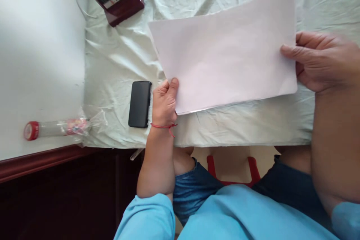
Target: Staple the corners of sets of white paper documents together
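Observation:
A thin stack of blank white paper point(230, 56) is held up over the cloth-covered table, its far edge curving upward at the right. My left hand point(165, 99) grips the near left corner, thumb on top and a red string around the wrist. At the right edge my right hand point(323, 58) pinches the sheets, thumb above and fingers underneath, partly hidden by the paper. Just left of my left hand lies a black phone point(140, 104), flat on the cloth.
A pale green wrinkled cloth point(112, 71) covers the table. At the far left stands a dark red wooden object point(123, 7) with a picture panel. A clear tube with a red cap point(32, 130) lies in plastic wrap on the white surface point(42, 63). Below is a red stool point(254, 170).

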{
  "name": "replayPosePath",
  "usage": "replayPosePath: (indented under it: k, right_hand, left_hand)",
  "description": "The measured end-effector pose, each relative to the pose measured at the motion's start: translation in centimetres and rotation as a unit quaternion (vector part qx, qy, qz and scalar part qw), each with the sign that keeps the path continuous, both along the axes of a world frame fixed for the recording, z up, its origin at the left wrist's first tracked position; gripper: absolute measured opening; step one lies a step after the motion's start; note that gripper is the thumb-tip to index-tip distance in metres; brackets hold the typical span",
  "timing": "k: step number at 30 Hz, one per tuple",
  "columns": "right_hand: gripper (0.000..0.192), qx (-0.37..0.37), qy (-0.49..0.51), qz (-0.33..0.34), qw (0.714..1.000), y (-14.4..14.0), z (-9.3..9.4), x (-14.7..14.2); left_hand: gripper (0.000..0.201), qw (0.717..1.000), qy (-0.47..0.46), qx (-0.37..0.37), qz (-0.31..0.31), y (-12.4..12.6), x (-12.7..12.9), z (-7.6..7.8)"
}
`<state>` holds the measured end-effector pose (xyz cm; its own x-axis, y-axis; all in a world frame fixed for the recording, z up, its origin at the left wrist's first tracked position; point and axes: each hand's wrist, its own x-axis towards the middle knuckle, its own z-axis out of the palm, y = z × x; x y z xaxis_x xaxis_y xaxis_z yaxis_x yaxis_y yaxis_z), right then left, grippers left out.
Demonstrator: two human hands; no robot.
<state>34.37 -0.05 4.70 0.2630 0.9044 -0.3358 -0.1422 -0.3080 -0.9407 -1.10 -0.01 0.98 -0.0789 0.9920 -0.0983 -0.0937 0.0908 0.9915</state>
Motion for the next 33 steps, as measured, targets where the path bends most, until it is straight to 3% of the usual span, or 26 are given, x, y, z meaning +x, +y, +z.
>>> replayPosePath:
  k: [5, 9, 14, 19, 25, 29, 33]
  right_hand:
    - [0.021, -0.038, -0.099, -0.017, 0.994, -0.1, 0.5, -0.6]
    - [0.018, 0.026, -0.188, -0.057, 0.98, 0.2, -0.3, -0.2]
    - [0.021, 0.091, -0.15, -0.123, 0.977, 0.9, -0.6, 0.0]
    - [0.022, 0.076, -0.128, -0.134, 0.98, 1.1, -0.2, -0.5]
    - [0.026, 0.08, -0.116, -0.117, 0.983, 0.8, 0.0, -1.0]
    - [0.026, 0.059, -0.094, -0.115, 0.987, 0.7, 0.4, -1.1]
    - [0.025, 0.058, -0.064, -0.092, 0.992, 0.5, 0.4, -0.9]
  left_hand:
    - [0.048, 0.999, 0.012, -0.01, -0.043, 0.0, 0.4, -0.3]
    - [0.048, 0.998, 0.016, 0.0, -0.059, 0.1, -0.1, -0.5]
    - [0.043, 0.995, 0.018, -0.036, -0.091, -0.1, -0.6, -0.1]
    - [0.048, 0.997, 0.004, -0.05, -0.06, -0.4, -0.1, 0.6]
    - [0.055, 0.998, 0.013, -0.059, -0.013, -0.2, -0.4, 0.1]
    - [0.046, 1.0, 0.006, -0.029, -0.008, 0.1, -1.0, -0.3]
    - [0.054, 0.999, 0.009, 0.003, 0.042, 0.1, -0.8, -0.2]
